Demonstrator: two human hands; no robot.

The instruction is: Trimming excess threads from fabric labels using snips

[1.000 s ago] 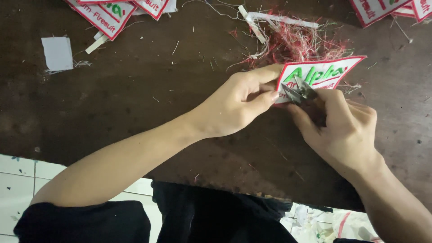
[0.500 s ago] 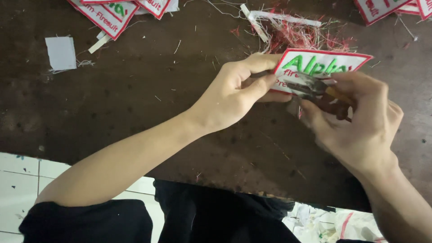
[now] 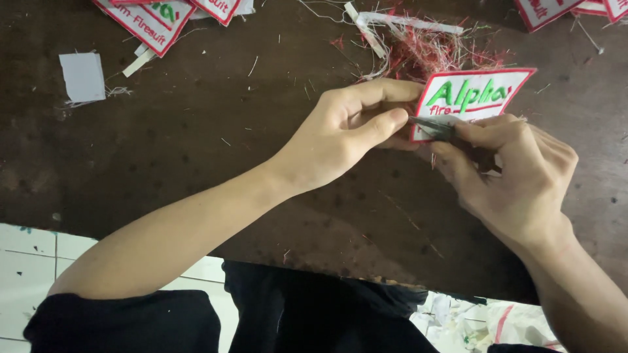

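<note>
Head view shows the left hand (image 3: 347,134) pinching the lower left corner of an embroidered patch (image 3: 472,99), white with a red stitched border and green lettering, held just above the dark worktop (image 3: 196,144). The right hand (image 3: 517,176) grips small metal snips (image 3: 435,127) whose tips meet the patch's lower edge. Judging by its look, the patch is light, thin and fairly stiff, best held by its border. Beyond the patch lies a tangle of red thread trimmings (image 3: 425,52).

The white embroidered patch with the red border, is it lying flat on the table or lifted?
Lifted: left hand pinches the white red-bordered patch above the dark table.
</note>
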